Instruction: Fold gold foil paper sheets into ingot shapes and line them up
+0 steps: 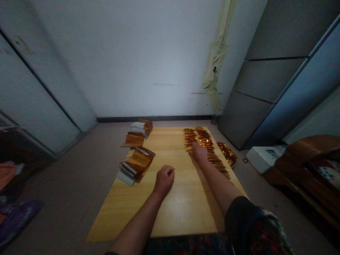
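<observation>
Head view: gold pieces (204, 136) lie beside right hand (199, 153), away from left hand (165, 180).

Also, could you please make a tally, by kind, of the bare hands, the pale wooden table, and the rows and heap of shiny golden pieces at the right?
Bare hands (left hand, right hand): 2
Pale wooden table: 1
Rows of shiny golden pieces (left row, right row): 2
Heap of shiny golden pieces: 1
Total: 6
</observation>
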A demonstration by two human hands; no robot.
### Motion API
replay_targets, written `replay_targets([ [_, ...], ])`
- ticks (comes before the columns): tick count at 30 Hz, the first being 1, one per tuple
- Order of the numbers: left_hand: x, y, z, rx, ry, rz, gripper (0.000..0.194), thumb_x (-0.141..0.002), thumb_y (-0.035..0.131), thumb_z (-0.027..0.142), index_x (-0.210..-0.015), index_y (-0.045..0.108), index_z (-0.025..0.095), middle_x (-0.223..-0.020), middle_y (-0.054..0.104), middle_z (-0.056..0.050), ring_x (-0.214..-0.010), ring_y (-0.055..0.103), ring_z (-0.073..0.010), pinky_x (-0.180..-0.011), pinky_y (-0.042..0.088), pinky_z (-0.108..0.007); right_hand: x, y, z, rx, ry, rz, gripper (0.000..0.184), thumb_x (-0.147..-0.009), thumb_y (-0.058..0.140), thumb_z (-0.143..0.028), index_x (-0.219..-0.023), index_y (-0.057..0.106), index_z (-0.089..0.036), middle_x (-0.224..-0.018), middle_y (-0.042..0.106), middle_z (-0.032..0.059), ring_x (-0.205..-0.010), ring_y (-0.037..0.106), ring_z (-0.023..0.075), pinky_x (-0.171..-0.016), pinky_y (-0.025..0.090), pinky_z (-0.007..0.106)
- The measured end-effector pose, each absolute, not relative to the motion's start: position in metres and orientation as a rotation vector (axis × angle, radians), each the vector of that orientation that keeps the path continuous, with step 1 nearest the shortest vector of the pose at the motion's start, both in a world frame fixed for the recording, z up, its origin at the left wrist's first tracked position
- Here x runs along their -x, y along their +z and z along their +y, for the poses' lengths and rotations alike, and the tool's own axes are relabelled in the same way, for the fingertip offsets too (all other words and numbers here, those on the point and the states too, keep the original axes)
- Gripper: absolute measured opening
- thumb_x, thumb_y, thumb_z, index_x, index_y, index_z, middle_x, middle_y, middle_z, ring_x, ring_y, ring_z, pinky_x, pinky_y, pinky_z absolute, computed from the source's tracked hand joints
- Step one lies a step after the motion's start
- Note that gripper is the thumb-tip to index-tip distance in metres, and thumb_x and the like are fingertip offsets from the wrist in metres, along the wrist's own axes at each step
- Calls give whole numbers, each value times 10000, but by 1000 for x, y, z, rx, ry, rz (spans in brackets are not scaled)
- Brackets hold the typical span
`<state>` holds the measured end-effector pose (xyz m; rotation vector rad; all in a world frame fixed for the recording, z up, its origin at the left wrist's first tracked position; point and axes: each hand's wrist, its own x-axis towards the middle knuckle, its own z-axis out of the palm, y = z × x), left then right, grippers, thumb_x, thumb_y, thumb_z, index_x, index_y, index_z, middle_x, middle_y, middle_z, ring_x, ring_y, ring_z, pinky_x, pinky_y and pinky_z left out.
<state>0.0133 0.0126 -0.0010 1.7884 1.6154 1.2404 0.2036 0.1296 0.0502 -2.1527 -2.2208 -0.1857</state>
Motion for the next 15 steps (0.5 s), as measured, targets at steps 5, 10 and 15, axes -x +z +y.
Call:
replay_targets([
  [5,-17,-2,11,-1861,1243,1581,162,-747,526,101,-801,660,174,-801,652,-18,-780,616,-138,-739,483,-253,-189,53,89,2059,-196,-2270,230,-905,548,-306,-1105,518,-195,-1098,596,109,-889,649,207,-671,447,263],
  [10,3,34,7,-2173,959,1817,179,-825,487,157,-803,663,184,-898,669,-62,-904,593,-190,-834,452,-311,-170,44,46,1861,-59,-2412,153,-939,466,-246,-1038,569,-193,-1013,613,80,-842,630,170,-648,395,244],
  [15,54,81,22,-1996,355,2480,247,-819,570,340,-849,697,130,-951,673,-159,-1011,579,-318,-866,432,-413,-167,31,37,1800,-32,-2425,175,-954,447,-243,-961,613,-186,-986,618,76,-865,593,172,-643,353,255],
])
